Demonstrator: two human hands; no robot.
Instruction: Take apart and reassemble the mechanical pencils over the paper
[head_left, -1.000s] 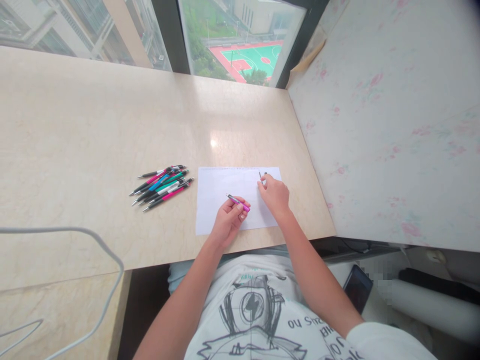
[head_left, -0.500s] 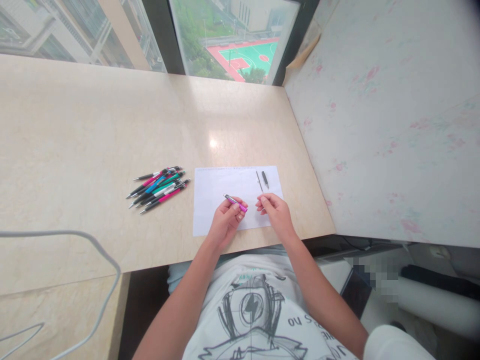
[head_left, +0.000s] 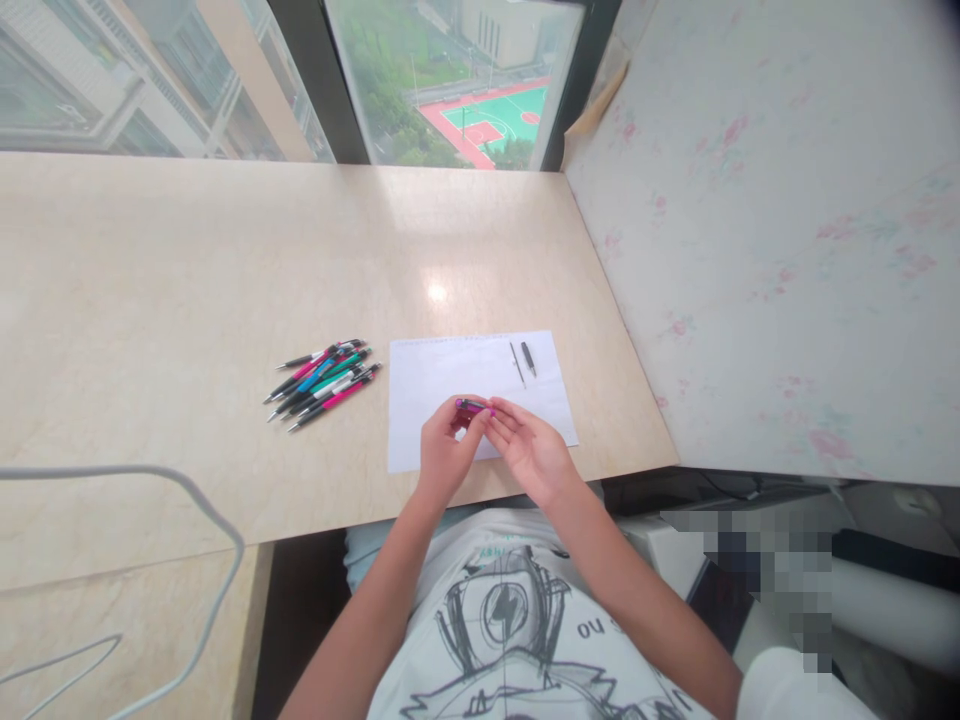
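Over the paper's near part, my left hand (head_left: 444,447) is closed around a purple pen barrel (head_left: 471,405) with a dark clip end. My right hand (head_left: 537,458) is turned palm up, fingers stretched out, their tips against the barrel's right end. Whether a small part lies between those fingertips is too small to tell. Beneath both hands is a white sheet of paper (head_left: 409,400). On its upper right lie a thin dark pen refill (head_left: 518,365) and a black pen grip section (head_left: 529,357), side by side.
Left of the paper, several click pens (head_left: 322,385) in pink, blue, green, white and black lie in a pile on the beige countertop (head_left: 187,300). A grey cable (head_left: 202,510) loops at the lower left. A flowered wall (head_left: 750,250) bounds the right side; windows stand behind.
My right hand has moved left to the pen barrel and turned palm up. The barrel in my left hand has levelled out. The view has shifted slightly.
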